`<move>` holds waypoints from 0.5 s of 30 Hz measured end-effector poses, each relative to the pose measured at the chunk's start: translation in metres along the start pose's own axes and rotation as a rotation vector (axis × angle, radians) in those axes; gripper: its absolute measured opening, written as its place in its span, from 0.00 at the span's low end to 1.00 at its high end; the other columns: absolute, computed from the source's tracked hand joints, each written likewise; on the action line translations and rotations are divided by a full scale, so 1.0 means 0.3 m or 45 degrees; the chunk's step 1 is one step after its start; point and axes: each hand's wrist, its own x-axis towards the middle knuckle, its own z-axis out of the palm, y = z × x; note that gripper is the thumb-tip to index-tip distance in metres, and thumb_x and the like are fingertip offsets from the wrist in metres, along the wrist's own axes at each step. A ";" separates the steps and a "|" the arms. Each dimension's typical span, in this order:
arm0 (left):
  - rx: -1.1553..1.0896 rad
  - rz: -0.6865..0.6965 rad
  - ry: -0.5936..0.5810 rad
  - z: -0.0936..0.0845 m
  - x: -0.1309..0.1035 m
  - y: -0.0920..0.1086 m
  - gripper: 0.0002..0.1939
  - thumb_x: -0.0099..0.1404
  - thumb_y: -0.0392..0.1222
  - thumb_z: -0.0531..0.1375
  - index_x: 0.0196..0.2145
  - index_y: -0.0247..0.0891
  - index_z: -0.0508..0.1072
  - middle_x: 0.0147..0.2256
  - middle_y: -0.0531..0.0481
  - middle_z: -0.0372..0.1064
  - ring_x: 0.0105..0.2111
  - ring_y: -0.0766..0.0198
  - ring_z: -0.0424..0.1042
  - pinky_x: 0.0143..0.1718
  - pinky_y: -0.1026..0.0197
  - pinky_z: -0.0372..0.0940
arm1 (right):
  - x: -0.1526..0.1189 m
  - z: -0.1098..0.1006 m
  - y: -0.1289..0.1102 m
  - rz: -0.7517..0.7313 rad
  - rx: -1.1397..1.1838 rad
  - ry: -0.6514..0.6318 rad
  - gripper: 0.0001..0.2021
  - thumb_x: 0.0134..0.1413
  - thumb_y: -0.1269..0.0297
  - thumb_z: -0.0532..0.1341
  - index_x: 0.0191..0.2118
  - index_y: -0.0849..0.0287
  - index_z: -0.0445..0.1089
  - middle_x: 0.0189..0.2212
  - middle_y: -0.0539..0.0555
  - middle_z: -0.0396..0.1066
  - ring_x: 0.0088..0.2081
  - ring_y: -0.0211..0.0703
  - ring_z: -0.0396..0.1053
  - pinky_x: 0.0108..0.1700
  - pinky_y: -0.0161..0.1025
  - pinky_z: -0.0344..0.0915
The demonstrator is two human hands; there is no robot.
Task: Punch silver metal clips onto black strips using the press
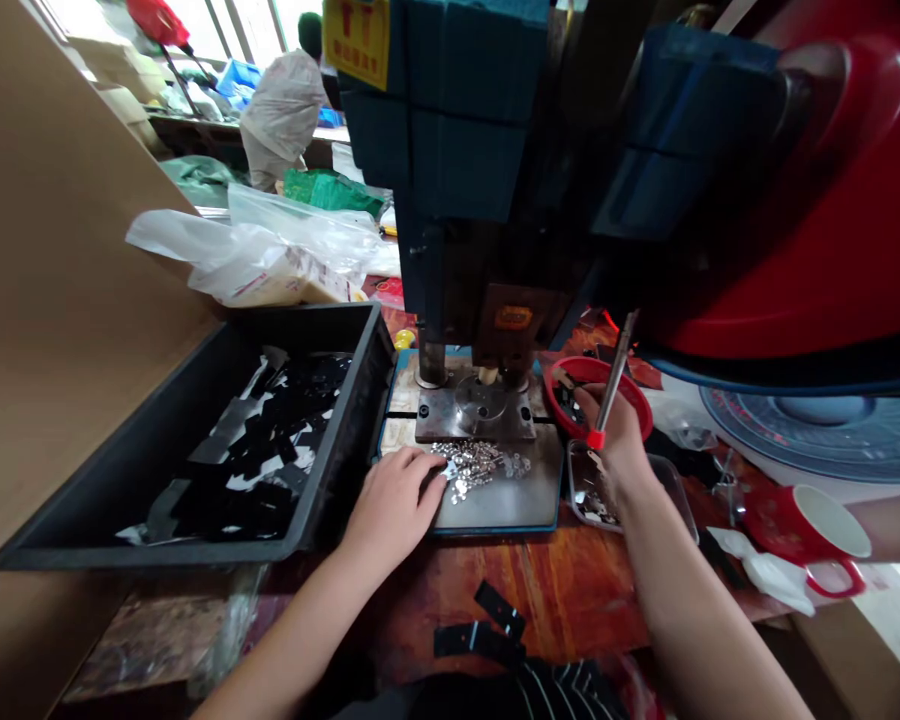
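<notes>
My left hand (394,505) rests at the near left of the press's metal base plate (521,505). Its thumb and forefinger close around a small, pale, shiny metal piece (450,468). Beside those fingertips lies a heap of small silvery metal parts (484,465), in front of the die block (472,415). My right hand (621,440) reaches over the red bowl (641,400), which contains small dark and tan pieces. A metal lever with a red end (615,385) crosses in front of that hand, and its fingertips are partly hidden.
The blue press (457,140) towers ahead, with a large red wheel cover (817,200) at right. A black tray (337,430) of scraps stands left. A clear container (671,490) and red mug (795,530) sit right. Black strips (480,640) lie on the near tabletop.
</notes>
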 end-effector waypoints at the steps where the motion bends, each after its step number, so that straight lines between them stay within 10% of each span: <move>1: 0.013 0.007 -0.020 0.001 0.011 0.005 0.11 0.65 0.44 0.52 0.42 0.43 0.72 0.39 0.47 0.68 0.42 0.54 0.68 0.44 0.51 0.62 | -0.009 -0.027 0.018 0.024 0.006 0.041 0.21 0.47 0.49 0.59 0.39 0.64 0.70 0.28 0.55 0.72 0.28 0.43 0.67 0.29 0.37 0.60; 15: -0.065 -0.037 -0.073 0.018 0.057 0.020 0.05 0.60 0.42 0.58 0.35 0.42 0.71 0.36 0.48 0.69 0.39 0.55 0.69 0.40 0.54 0.63 | -0.298 0.041 -0.038 -0.683 -0.554 -0.604 0.11 0.61 0.64 0.53 0.39 0.56 0.73 0.36 0.55 0.73 0.40 0.46 0.68 0.44 0.42 0.64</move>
